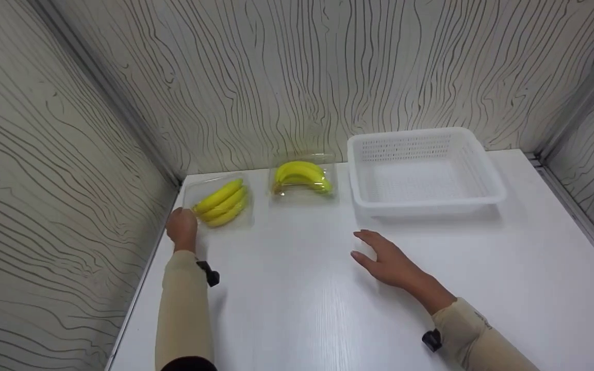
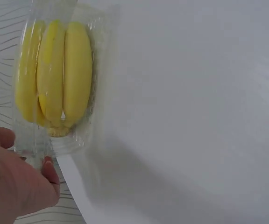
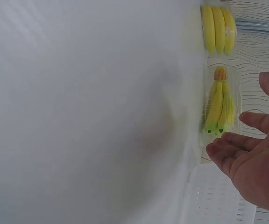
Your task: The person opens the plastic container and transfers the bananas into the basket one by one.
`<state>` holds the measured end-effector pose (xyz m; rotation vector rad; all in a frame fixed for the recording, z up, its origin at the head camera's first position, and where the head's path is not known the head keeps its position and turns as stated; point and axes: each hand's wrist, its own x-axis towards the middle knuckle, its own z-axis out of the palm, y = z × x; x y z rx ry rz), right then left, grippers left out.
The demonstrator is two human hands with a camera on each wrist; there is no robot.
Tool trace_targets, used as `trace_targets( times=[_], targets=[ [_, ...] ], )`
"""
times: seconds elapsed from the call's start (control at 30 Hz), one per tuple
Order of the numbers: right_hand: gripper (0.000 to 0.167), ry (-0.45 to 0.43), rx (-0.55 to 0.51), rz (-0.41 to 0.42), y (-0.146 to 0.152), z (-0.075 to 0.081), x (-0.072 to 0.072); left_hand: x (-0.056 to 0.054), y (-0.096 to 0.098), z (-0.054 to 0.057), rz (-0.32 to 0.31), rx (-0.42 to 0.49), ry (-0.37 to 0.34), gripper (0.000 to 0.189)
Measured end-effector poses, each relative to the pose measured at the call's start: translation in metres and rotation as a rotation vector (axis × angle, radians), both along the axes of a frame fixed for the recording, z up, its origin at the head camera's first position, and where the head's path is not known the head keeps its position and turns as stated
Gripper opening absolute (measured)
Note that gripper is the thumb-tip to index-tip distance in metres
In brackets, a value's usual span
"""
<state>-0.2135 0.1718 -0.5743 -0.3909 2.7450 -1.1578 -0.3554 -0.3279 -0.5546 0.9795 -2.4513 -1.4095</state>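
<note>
At the table's left edge my left hand (image 1: 182, 225) pinches the near end of a clear plastic box (image 2: 85, 140). A bunch of yellow bananas (image 1: 220, 203) lies inside that box. In the left wrist view the thumb and fingers of the left hand (image 2: 13, 186) meet at the box's end, and part of the grip is hidden. Over the table, right of centre, my right hand (image 1: 390, 260) holds nothing, its fingers extended and apart. A second clear box with yellow bananas (image 1: 302, 175), green at the tips, sits near the back wall.
A white perforated plastic basket (image 1: 428, 203) stands at the back right, against the patterned wall (image 1: 297, 77). The white table (image 1: 286, 288) is bounded by another patterned wall on the left and one on the right.
</note>
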Motion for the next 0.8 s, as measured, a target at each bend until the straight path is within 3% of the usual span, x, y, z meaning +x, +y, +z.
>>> trace_targets(
  times=[0.13, 0.27, 0.47, 0.6, 0.8],
  targets=[
    [0.067, 0.001, 0.010, 0.002, 0.001, -0.002, -0.001, 0.003, -0.006, -0.007, 0.006, -0.097, -0.040, 0.066],
    [0.066, 0.010, 0.016, 0.005, 0.000, -0.002, -0.002, 0.002, -0.003, -0.007, -0.012, -0.033, -0.044, 0.077],
    [0.066, 0.011, 0.013, 0.001, -0.005, -0.001, -0.005, -0.002, 0.000, -0.014, -0.070, 0.086, 0.046, 0.089],
    [0.065, 0.010, 0.002, 0.010, -0.008, -0.002, -0.006, 0.006, 0.001, -0.014, -0.071, 0.138, 0.093, 0.087],
    [0.066, -0.012, -0.018, 0.000, -0.011, -0.004, -0.006, 0.026, 0.006, -0.021, -0.105, 0.098, 0.106, 0.087]
  ],
)
